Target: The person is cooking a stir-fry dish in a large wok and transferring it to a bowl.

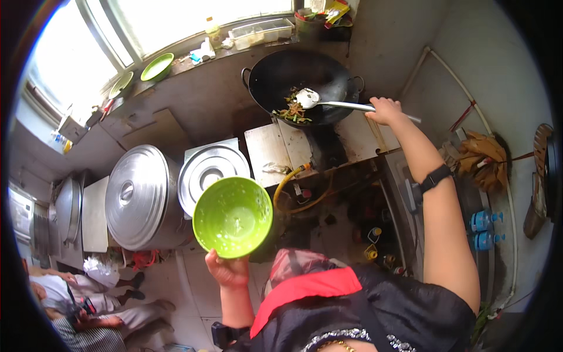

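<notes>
My left hand (229, 269) grips the rim of a green bowl (233, 218), whose inside shows whitish spots and no food. My right hand (385, 111) is closed around the handle of a long metal cooking ladle or spatula (308, 98). The tool's head rests inside a large black wok (332, 70) with two loop handles. Beside the head, cooked food with green pieces and thin brownish strips (294, 115) lies near the wok's lower left side. The bowl is held well below and left of the wok, in front of a round metal lid (214, 169).
A big lidded aluminium pot (138, 198) stands at left. A yellow hose (286, 180) runs below the tiled counter (266, 152). The window sill holds green dishes (157, 67) and a clear plastic container (261, 33). Other people (83, 303) sit at lower left.
</notes>
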Tool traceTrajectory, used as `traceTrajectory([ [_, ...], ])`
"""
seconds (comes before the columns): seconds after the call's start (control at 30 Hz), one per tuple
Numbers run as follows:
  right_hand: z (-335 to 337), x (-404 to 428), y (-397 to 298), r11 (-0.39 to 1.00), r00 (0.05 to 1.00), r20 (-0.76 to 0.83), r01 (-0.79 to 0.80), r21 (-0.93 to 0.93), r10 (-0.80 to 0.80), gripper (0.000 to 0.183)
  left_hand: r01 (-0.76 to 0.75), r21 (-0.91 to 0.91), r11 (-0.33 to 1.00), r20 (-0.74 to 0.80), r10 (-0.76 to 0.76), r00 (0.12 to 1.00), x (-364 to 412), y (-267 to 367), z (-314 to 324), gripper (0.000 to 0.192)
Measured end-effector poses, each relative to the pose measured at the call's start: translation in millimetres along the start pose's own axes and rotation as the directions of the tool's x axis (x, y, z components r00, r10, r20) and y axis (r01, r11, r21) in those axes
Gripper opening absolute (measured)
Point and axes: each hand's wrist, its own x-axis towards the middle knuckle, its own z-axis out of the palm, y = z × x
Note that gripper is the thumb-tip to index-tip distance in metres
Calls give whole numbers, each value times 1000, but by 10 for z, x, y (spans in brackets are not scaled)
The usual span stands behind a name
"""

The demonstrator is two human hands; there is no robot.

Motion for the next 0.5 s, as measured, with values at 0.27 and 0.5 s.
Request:
traceTrajectory([
  [0.27, -659, 765, 20, 972, 990, 67, 136, -194, -125, 22, 82, 219, 972, -202, -37, 979, 1605, -191, 255, 51],
  [0.5, -1515, 1774, -36, 684, 904, -19, 308, -661, -426, 25, 170, 531, 830, -329, 17, 944, 2168, -487, 514, 64],
])
